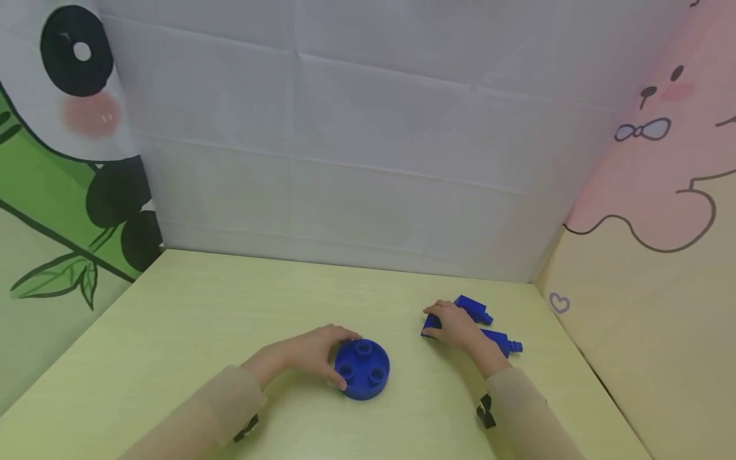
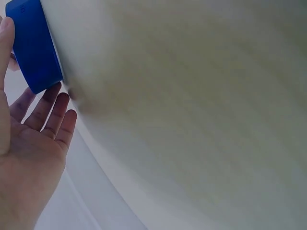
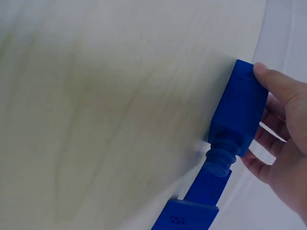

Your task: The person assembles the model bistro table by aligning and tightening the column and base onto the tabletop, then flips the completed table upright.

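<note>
A round blue base [image 1: 362, 369] with three raised round sockets lies on the table near the middle. My left hand [image 1: 313, 351] holds it from the left, thumb at the near rim and fingers at the far rim. In the left wrist view, the smooth side wall of the base [image 2: 36, 45] shows beside the thumb. To the right, my right hand [image 1: 456, 324] grips a blue block [image 1: 431, 324], mostly hidden under the fingers in the head view. In the right wrist view, that block [image 3: 240, 103] has a ribbed round neck, with the thumb on its far end.
Close to the right hand lie two more blue pieces with short necks, one behind [image 1: 471, 308] and one in front [image 1: 501, 342]. The pale wooden table [image 1: 230, 294] meets a white back sheet [image 1: 345, 160]. Printed panels stand at left [image 1: 52, 211] and right [image 1: 655, 287].
</note>
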A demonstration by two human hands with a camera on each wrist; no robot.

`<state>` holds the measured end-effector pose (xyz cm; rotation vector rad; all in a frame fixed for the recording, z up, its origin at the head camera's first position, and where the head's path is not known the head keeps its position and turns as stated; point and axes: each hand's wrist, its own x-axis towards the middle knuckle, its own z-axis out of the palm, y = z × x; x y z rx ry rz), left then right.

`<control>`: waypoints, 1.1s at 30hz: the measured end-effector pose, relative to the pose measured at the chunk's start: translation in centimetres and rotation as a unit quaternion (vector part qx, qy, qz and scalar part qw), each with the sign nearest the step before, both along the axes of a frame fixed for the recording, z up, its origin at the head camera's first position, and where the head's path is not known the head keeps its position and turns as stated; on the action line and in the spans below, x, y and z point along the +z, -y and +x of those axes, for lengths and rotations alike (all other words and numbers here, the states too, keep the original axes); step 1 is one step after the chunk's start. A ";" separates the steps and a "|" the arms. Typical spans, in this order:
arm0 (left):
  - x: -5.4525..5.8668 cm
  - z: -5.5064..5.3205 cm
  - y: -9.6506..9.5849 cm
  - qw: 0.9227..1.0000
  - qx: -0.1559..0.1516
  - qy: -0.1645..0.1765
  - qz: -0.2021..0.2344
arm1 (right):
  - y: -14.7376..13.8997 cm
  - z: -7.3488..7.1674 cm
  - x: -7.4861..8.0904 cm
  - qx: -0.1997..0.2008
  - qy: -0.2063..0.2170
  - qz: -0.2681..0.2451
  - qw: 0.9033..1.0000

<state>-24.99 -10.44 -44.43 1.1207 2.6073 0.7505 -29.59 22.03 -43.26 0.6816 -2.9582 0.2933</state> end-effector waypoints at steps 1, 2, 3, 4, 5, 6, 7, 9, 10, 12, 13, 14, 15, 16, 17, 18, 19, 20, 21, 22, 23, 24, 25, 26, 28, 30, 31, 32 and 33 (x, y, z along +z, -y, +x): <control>0.0 0.0 0.0 1.000 0.001 0.002 -0.001 | 0.0 0.0 0.0 -0.001 0.000 0.004 1.000; 0.0 0.0 0.0 1.000 0.002 0.004 -0.002 | 0.1 0.0 0.0 -0.002 -0.001 0.007 1.000; 0.0 0.0 0.0 1.000 0.004 0.007 -0.004 | 0.1 -0.1 0.1 -0.002 -0.002 0.012 1.000; 0.0 0.1 0.0 1.000 0.005 0.007 -0.007 | 0.2 -0.1 0.1 -0.002 -0.002 0.016 1.000; 0.0 0.1 0.0 1.000 0.006 0.009 -0.010 | 0.2 -0.1 0.2 -0.002 -0.001 0.019 1.000; 0.0 0.1 0.0 1.000 0.007 0.011 -0.012 | 0.2 0.0 0.3 0.000 -0.003 0.021 1.000; 0.0 0.2 0.0 1.000 0.008 0.014 -0.012 | 0.3 0.0 0.4 0.002 -0.006 0.021 1.000; 0.1 0.2 -0.1 1.000 0.009 0.017 -0.011 | 0.5 0.2 0.7 0.007 -0.012 0.018 1.000; 0.1 0.3 -0.1 1.000 0.008 0.019 -0.010 | 0.5 0.4 1.0 0.010 -0.015 0.011 1.000; 0.2 0.3 -0.1 1.000 0.006 0.020 -0.008 | 0.7 0.7 1.5 0.010 -0.018 -0.007 1.000; 0.2 0.3 -0.2 1.000 0.005 0.020 -0.007 | 0.8 0.8 1.8 0.008 -0.015 -0.022 1.000; 0.2 0.3 -0.2 1.000 0.004 0.020 -0.007 | 0.8 1.0 2.0 0.005 -0.013 -0.037 0.999; 0.2 0.3 -0.2 1.000 0.004 0.020 -0.007 | 0.9 1.2 2.3 0.003 -0.008 -0.056 0.998; 0.2 0.3 -0.2 1.000 0.003 0.020 -0.008 | 0.9 1.3 2.6 0.000 -0.004 -0.073 0.997; 0.2 0.3 -0.2 1.000 0.003 0.020 -0.008 | 0.9 1.4 2.8 -0.001 0.000 -0.089 0.996; 0.2 0.3 -0.1 1.000 0.004 0.021 -0.009 | 0.9 1.6 3.1 0.000 0.003 -0.108 0.994; 0.2 0.3 -0.2 1.000 0.004 0.021 -0.009 | 0.9 1.7 3.4 0.002 0.003 -0.123 0.992; 0.2 0.3 -0.2 1.000 0.005 0.023 -0.009 | 0.9 1.9 3.8 0.006 0.001 -0.137 0.991; 0.2 0.3 -0.1 1.000 0.005 0.024 -0.008 | 0.9 2.1 4.0 0.011 -0.001 -0.149 0.989; 0.2 0.3 -0.1 1.000 0.004 0.022 -0.008 | 0.9 2.3 4.3 0.016 -0.005 -0.159 0.987; 0.2 0.3 -0.1 1.000 0.004 0.022 -0.008 | 0.9 2.4 4.6 0.019 -0.009 -0.170 0.985; 0.3 0.3 -0.2 1.000 0.004 0.023 -0.007 | 1.0 2.6 4.9 0.022 -0.013 -0.179 0.984; 0.3 0.4 -0.2 1.000 0.005 0.023 -0.007 | 1.0 2.8 5.1 0.023 -0.015 -0.189 0.982; 0.3 0.4 -0.2 1.000 0.005 0.024 -0.008 | 1.0 3.0 5.3 0.027 -0.018 -0.200 0.979; 0.3 0.4 -0.2 1.000 0.006 0.022 -0.010 | 1.2 3.4 5.6 0.030 -0.011 -0.230 0.973; 0.3 0.5 -0.2 1.000 0.008 0.023 -0.011 | 1.3 3.9 5.9 0.035 0.004 -0.266 0.963; 0.3 0.5 -0.2 1.000 0.009 0.022 -0.013 | 1.5 4.2 6.1 0.037 0.013 -0.284 0.958; 0.3 0.4 -0.2 1.000 0.008 0.021 -0.013 | 1.5 4.5 6.1 0.041 0.022 -0.300 0.953; 0.2 0.4 -0.2 1.000 0.008 0.020 -0.014 | 1.6 4.7 6.2 0.041 0.033 -0.315 0.948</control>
